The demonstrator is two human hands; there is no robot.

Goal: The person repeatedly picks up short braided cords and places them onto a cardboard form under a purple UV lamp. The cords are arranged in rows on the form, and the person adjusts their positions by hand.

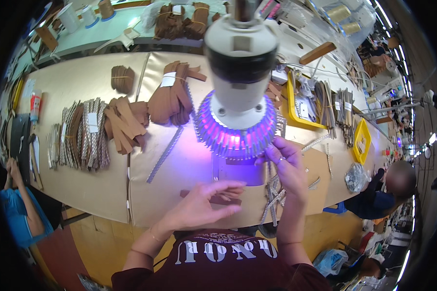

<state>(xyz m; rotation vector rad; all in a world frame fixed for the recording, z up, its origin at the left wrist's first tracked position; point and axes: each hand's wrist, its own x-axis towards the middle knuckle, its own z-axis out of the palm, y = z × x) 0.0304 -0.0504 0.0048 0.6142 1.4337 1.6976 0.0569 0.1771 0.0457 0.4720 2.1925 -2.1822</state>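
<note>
A white lamp with a finned metal ring (235,140) glows purple over the work table and hides part of its top. Beside the lamp's right lower edge is my right hand (290,167), raised, with thumb and fingertips drawn together. What they hold, if anything, I cannot make out. My left hand (211,201) is held palm inward, fingers stretched to the right and thumb apart, gripping nothing that I can see. Below it lies a brown strip (223,200), partly covered by the fingers. Several woven grey strips (273,199) lie crossed near my right wrist.
Brown strip bundles (172,99) and patterned strip bundles (90,133) line the table's left side. Two yellow trays (291,104) stand at the right. A single woven strip (165,154) lies left of the lamp. Other people sit at the far left and right.
</note>
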